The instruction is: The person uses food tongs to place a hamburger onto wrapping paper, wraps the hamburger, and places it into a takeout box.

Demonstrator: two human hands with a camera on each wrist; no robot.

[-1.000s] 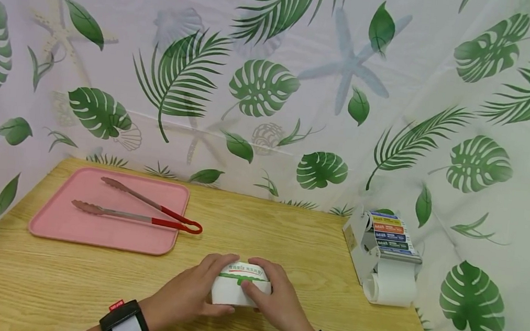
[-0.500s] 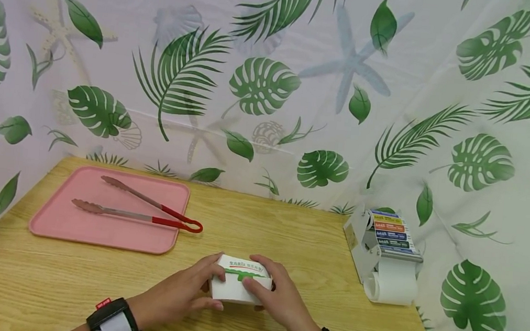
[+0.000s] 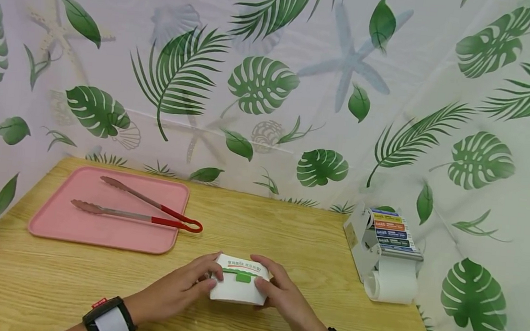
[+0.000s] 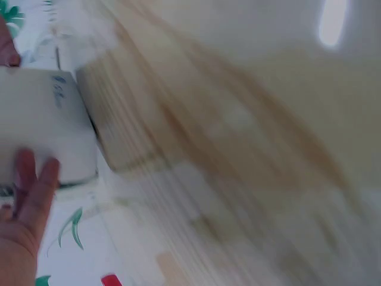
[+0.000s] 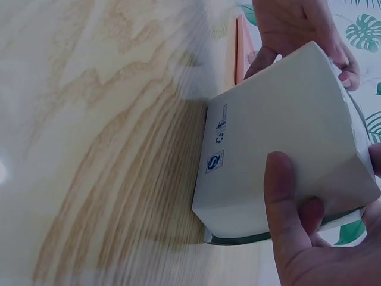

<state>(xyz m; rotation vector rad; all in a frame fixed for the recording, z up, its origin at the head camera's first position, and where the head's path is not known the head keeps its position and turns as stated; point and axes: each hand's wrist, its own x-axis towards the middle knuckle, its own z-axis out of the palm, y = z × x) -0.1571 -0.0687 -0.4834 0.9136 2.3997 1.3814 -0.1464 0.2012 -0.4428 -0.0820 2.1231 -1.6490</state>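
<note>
A small white paper takeout box (image 3: 237, 291), with green trim and a green tab on its closed lid, is held between both hands near the table's front. My left hand (image 3: 178, 290) grips its left end, thumb low at the front corner and fingers at the upper edge. At the right end, my right hand (image 3: 289, 305) grips it with the thumb on the front face beside the tab. Blue printed marks show on another face of the box (image 5: 256, 137) in the right wrist view, close over the table. Part of the box (image 4: 44, 119) appears at the left wrist view's edge.
On the left of the wooden table (image 3: 278, 230) lies a pink tray (image 3: 58, 223). Red-handled tongs (image 3: 165, 222) rest across it, handle end past its right rim. A metal dispenser (image 3: 357, 247) with colourful labels and a white paper roll stands at the right, before a leaf-patterned sheet (image 3: 257, 33).
My left fingers have shifted from the lid's top to the box's left end. The right thumb has slid off the green tab toward the right corner. Tongs, tray and dispenser stay put.
</note>
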